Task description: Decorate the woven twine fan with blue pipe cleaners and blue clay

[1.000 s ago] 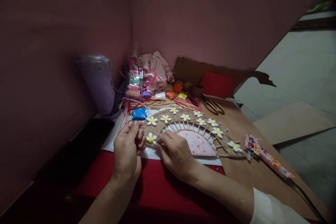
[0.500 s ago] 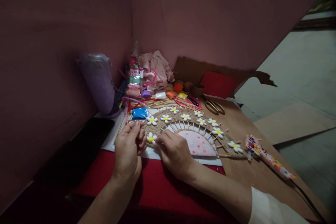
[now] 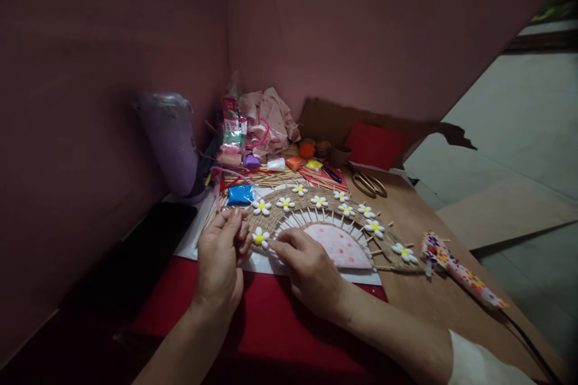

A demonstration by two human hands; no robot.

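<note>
left hand [image 3: 223, 255] rises from the lower left, its forearm slanting up and its wrist nearly straight, with the back of the thumb toward the camera. its fingers curl inward, and its grip is drawn together, thumb against forefinger; whether something thin sits between those 2 tips cannot be told. it is just beside the left end of a twine-woven arch [image 3: 302, 204].

right hand [image 3: 313, 271] reaches in from the lower right, forearm low and slanting, a white sleeve [image 3: 478, 361] behind the wrist. its knuckles bend and its fingers point left, the tips close by the right petals of the lowest left flower [image 3: 259, 239]. whether its grip is apart or together, and whether it touches that flower, cannot be told.

the arch lies on the desk in front of both hands, partly over a white sheet [image 3: 368, 278], its band bearing 10 white-and-yellow flowers. inside its curve is a pink half-round panel [image 3: 341, 246], joined by short sticks. a blue packet [image 3: 239, 195] lies just beyond the left hand.
</note>
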